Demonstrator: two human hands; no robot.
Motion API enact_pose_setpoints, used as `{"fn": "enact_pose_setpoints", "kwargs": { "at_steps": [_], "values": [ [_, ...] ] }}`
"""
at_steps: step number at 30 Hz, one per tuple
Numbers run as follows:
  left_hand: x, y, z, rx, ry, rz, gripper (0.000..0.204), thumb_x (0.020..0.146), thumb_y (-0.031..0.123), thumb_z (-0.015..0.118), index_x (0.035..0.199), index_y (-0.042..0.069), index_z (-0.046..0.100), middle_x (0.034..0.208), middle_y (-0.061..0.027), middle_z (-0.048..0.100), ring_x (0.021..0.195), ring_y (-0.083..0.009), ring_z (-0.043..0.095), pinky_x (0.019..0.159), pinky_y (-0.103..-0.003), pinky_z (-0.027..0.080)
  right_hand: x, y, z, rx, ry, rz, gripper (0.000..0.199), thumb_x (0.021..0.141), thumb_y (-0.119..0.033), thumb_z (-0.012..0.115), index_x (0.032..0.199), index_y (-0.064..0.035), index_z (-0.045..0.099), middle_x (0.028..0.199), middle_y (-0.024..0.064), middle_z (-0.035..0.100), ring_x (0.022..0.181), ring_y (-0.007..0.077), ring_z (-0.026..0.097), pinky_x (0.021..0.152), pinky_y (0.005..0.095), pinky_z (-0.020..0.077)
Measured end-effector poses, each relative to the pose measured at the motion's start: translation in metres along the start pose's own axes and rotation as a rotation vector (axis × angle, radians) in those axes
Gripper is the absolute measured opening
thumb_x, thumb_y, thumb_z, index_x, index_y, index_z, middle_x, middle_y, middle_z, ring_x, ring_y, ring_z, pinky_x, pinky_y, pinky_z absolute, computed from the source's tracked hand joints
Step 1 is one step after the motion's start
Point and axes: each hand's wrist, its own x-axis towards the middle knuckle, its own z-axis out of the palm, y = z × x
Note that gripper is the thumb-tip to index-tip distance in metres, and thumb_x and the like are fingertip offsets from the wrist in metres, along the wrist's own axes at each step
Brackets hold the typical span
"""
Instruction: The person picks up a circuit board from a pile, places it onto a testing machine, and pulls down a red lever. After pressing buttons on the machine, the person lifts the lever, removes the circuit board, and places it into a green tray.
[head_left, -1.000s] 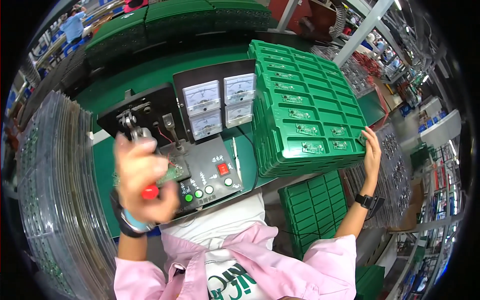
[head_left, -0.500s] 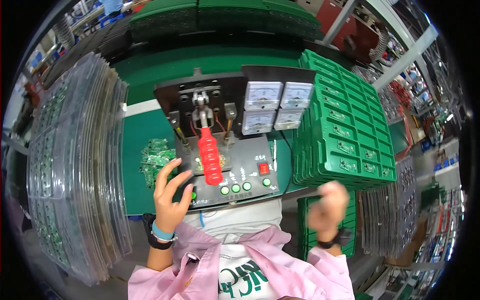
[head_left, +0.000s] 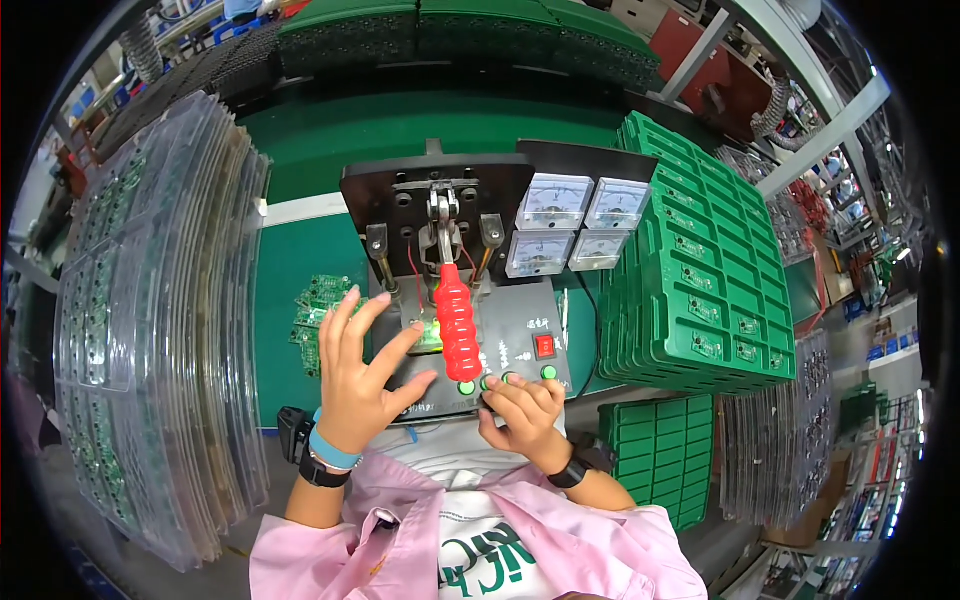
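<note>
A black test fixture (head_left: 515, 320) with a red-handled toggle clamp (head_left: 456, 330) stands in front of me; the handle points toward me. Under the clamp lies a small green circuit board (head_left: 430, 337), partly hidden by the handle. My left hand (head_left: 358, 395) is open at the fixture's left side, its fingers spread and the index fingertip at that board's edge. With bent fingers and the thumb apart, my right hand (head_left: 528, 418) rests at the row of green buttons (head_left: 467, 388) on the front panel, covering some of them. Neither hand visibly holds anything.
Loose circuit boards (head_left: 318, 315) lie in a pile left of the fixture. Tall stacks of clear trays (head_left: 165, 330) rise at the left. Green trays (head_left: 715, 290) holding boards are stacked at the right. Four-sided white meters (head_left: 555, 203) stand behind the panel.
My right hand has come in from the right, beside the green trays, to the panel's buttons. My left hand has moved right, its index finger now at the board under the clamp.
</note>
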Motion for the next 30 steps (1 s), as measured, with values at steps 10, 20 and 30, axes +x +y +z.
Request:
{"fn": "enact_pose_setpoints", "kwargs": {
  "at_steps": [10,20,30],
  "values": [
    [-0.010,0.002,-0.002,-0.056,-0.053,-0.082,0.060,0.075,0.041,0.080,0.130,0.024,0.064,0.147,-0.0166,0.040,0.139,-0.0433,0.033,0.110,-0.059,0.027,0.091,0.000,-0.039,0.403,-0.469,0.147,0.026,0.077,-0.021,0.075,0.099,-0.0072,0.069,0.104,0.0057,0.071,0.090,0.0225,0.065,0.076,0.0383,0.0442],
    [-0.050,-0.016,-0.022,0.028,-0.006,-0.342,0.041,0.081,0.023,0.075,0.118,0.009,0.066,0.145,-0.0183,0.043,0.134,-0.0410,0.039,0.111,-0.056,0.030,0.241,0.021,-0.012,0.720,-0.038,-0.030,0.054,0.084,-0.014,0.070,0.135,-0.0047,0.053,0.147,0.0175,0.046,0.136,0.0349,0.042,0.114,0.0469,0.0272],
    [-0.068,-0.038,-0.014,0.126,-0.033,-0.293,0.026,0.084,0.012,0.070,0.109,0.005,0.068,0.119,-0.0121,0.059,0.107,-0.0326,0.056,0.095,-0.045,0.044,0.108,0.002,-0.005,0.053,-0.529,-0.259,0.030,0.080,-0.009,0.066,0.108,0.0037,0.065,0.052,0.0031,0.057,0.043,0.0191,0.057,0.039,0.0321,0.0421]
  ]
}}
